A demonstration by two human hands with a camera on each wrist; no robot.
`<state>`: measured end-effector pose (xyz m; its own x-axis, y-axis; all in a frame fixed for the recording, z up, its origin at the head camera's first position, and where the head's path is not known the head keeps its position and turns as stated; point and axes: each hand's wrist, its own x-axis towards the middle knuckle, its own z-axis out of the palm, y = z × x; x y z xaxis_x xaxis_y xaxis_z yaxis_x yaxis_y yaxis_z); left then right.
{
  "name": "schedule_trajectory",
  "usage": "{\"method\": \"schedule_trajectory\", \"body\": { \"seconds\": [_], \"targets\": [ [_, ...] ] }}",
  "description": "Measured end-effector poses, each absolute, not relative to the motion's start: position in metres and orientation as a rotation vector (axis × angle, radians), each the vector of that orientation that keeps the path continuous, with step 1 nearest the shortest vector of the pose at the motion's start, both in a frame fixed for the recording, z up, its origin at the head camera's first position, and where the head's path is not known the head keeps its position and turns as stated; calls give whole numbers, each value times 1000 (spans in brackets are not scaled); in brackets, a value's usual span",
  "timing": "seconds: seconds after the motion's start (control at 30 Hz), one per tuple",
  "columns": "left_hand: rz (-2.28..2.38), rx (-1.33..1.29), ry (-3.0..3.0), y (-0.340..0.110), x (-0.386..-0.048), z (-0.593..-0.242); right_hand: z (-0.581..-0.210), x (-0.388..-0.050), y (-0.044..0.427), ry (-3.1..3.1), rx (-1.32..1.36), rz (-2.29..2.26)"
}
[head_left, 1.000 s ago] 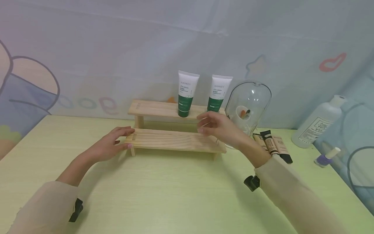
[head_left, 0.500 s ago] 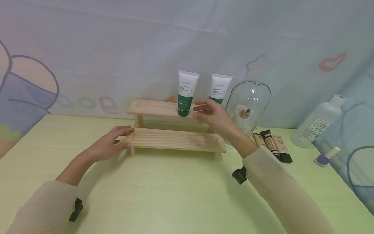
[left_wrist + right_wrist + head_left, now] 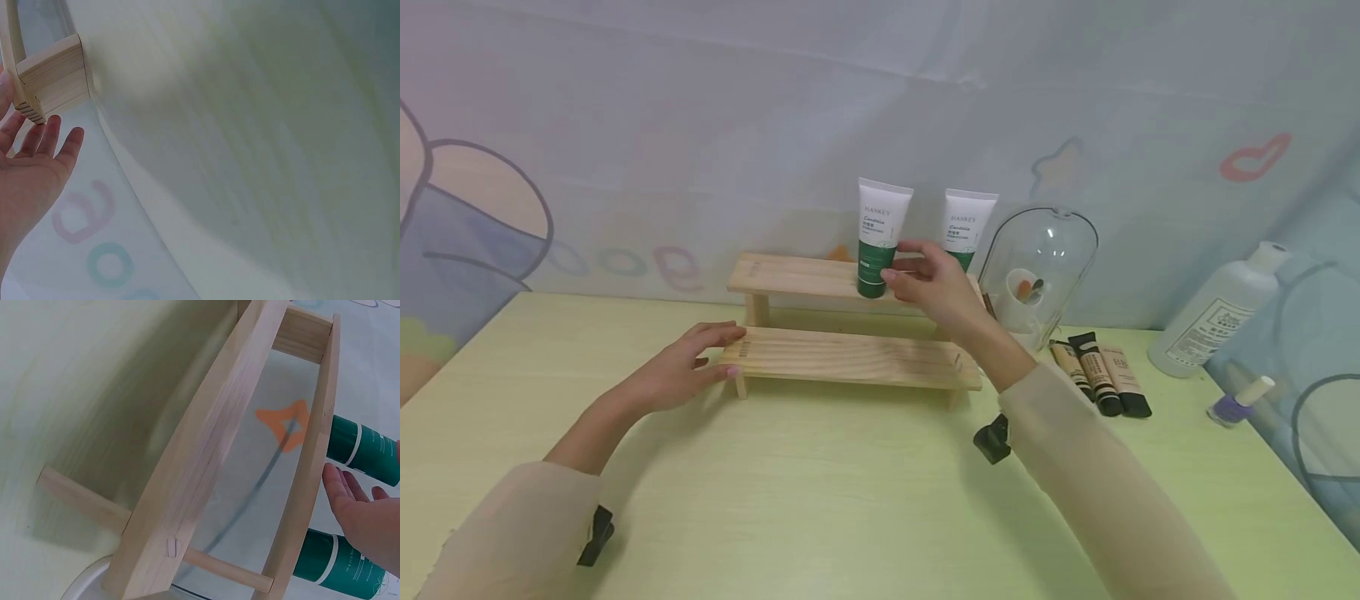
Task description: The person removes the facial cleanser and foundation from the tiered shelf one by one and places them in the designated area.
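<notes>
A two-tier wooden shelf (image 3: 850, 357) stands on the table. My left hand (image 3: 688, 371) rests against its left end, fingertips on the lower board's corner and thumb at the front edge. In the left wrist view those fingers are spread and fairly straight. Two white-and-green squeeze tubes stand cap down on the upper board. At the left tube (image 3: 880, 237) my right hand (image 3: 940, 287) has its thumb by the lower right side. Its fingers extend beside the tube in the right wrist view, uncurled. The right tube (image 3: 966, 225) is partly hidden behind this hand.
Right of the shelf stands a clear dome (image 3: 1048, 250) with a small white cup (image 3: 1018, 308) visible through it. Several cosmetic tubes (image 3: 1101, 375) lie nearby. Farther right are a white bottle (image 3: 1217, 317) and a purple nail polish bottle (image 3: 1236, 407). A printed cloth (image 3: 775, 125) hangs behind.
My right hand has moved left and slightly up, from before the right tube to the left tube's side. My left hand and the tubes have stayed in place.
</notes>
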<state>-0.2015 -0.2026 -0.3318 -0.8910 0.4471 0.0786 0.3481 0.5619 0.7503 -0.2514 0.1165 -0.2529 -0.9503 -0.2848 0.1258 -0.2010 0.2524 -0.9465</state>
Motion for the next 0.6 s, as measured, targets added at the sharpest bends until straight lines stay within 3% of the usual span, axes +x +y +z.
{"method": "schedule_trajectory", "body": {
  "seconds": [0.6],
  "targets": [
    [1233, 666, 2675, -202, -202, -332, -250, -260, 99, 2529, -433, -1896]
  ]
}}
